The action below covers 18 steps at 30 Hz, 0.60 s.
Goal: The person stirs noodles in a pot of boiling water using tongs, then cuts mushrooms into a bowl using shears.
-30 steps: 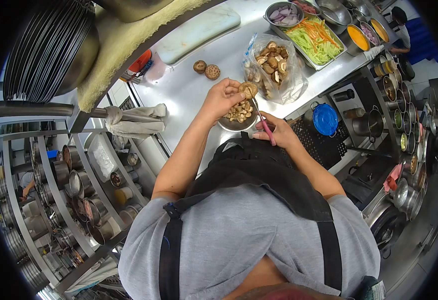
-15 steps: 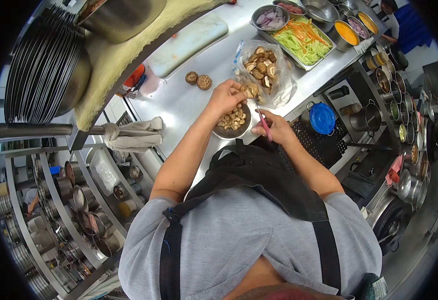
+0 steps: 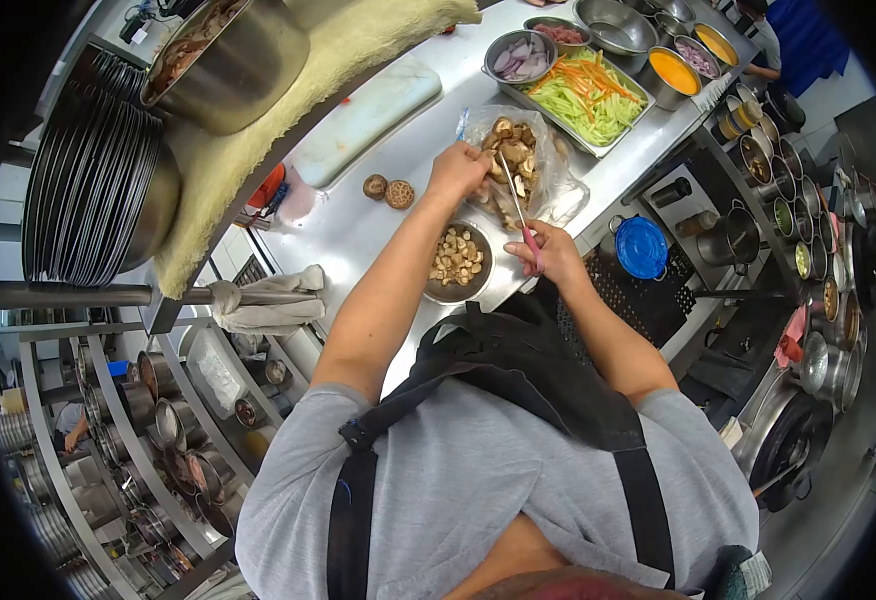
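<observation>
My left hand (image 3: pixel 461 170) is at the near left edge of a clear plastic bag (image 3: pixel 562 190) of brown mushrooms (image 3: pixel 518 140). Its fingers are pinched against the mushrooms; what they grip is not clear. My right hand (image 3: pixel 555 250) is wrapped round the pink handles of a pair of scissors (image 3: pixel 529 240), whose blades point up over the bag toward my left fingertips. Just below my left wrist stands a metal bowl (image 3: pixel 489 268) of cut mushroom pieces (image 3: pixel 456 257). Two whole mushrooms (image 3: pixel 399 194) lie on the counter to the left of my left forearm.
A tray of shredded vegetables (image 3: pixel 588 100), a bowl of sliced onion (image 3: pixel 521 57) and orange-filled containers (image 3: pixel 675 72) stand at the far right. A cutting board (image 3: pixel 368 118) lies far left. A shelf with a large pot (image 3: pixel 243 80) overhangs the left.
My left hand has moved up from over the bowl to the bag, uncovering the cut pieces. The scissors have swung up over the bag. The view has shifted slightly.
</observation>
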Each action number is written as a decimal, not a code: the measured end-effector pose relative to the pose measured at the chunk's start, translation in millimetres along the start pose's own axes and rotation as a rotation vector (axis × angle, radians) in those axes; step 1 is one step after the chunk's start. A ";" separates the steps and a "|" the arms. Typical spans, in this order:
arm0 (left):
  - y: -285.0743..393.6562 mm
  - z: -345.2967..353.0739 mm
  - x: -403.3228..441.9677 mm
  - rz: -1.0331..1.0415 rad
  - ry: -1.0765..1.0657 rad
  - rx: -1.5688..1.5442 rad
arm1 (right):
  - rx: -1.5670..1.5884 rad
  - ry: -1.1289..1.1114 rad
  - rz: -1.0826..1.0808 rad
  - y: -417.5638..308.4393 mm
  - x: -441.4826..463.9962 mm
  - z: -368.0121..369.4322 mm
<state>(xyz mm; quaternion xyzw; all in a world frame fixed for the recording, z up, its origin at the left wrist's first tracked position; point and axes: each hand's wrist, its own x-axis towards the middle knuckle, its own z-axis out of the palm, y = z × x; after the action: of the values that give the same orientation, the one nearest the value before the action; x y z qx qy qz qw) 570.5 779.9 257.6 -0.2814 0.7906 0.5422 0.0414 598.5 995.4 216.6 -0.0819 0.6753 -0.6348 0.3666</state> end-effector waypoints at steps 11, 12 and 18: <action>-22.4 -84.3 30.1 0.415 0.288 0.368 | -0.164 0.021 -0.068 19.1 -54.0 -9.0; -38.6 -102.7 38.6 0.321 0.306 0.381 | -0.155 0.013 -0.063 24.2 -57.9 -13.0; -137.8 -143.0 38.2 0.105 0.115 0.802 | -0.482 0.066 -0.172 24.1 -74.2 -11.1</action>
<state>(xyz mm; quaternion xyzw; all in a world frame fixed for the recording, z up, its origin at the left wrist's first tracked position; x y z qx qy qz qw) 640.3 603.8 187.0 -0.2323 0.9536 0.1759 0.0759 653.6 1051.3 222.6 -0.2033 0.8092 -0.4867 0.2589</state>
